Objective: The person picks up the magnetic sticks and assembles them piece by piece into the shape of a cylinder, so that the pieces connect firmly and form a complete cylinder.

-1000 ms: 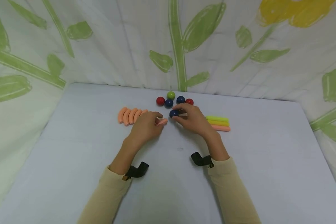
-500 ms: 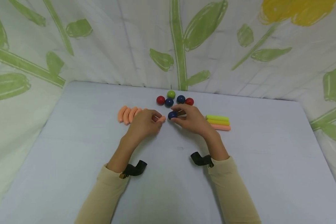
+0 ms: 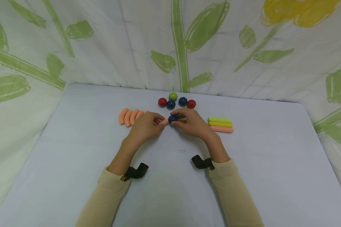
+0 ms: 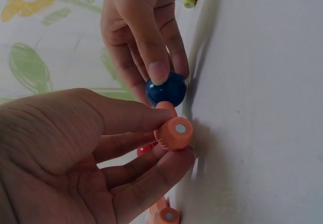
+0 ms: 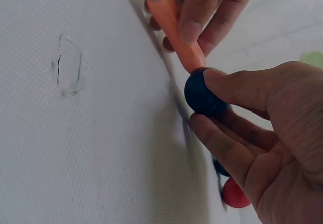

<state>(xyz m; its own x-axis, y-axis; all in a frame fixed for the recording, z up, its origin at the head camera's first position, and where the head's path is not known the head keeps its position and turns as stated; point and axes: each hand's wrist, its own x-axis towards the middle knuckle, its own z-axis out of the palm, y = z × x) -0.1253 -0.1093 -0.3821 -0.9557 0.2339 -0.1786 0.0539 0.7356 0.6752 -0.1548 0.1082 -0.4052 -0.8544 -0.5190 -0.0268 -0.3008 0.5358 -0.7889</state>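
My left hand pinches a curved orange magnetic rod between thumb and fingers; a silver disc shows in its near end in the left wrist view. Opposite it, my right hand holds a dark blue ball with thumb and fingertips. The rod's far end meets the ball's side in both wrist views, just above the white table. Part of the rod is hidden by the left fingers in the head view.
Left of the hands lies a row of several curved orange rods, partly covered by the left hand. Behind the hands sit a green ball, red balls and blue balls. Straight yellow-green, yellow and orange rods lie at right.
My right hand has moved left with the blue ball, closing the gap to the rod, so ball and rod end now meet. The left hand has shifted slightly left with the rod.
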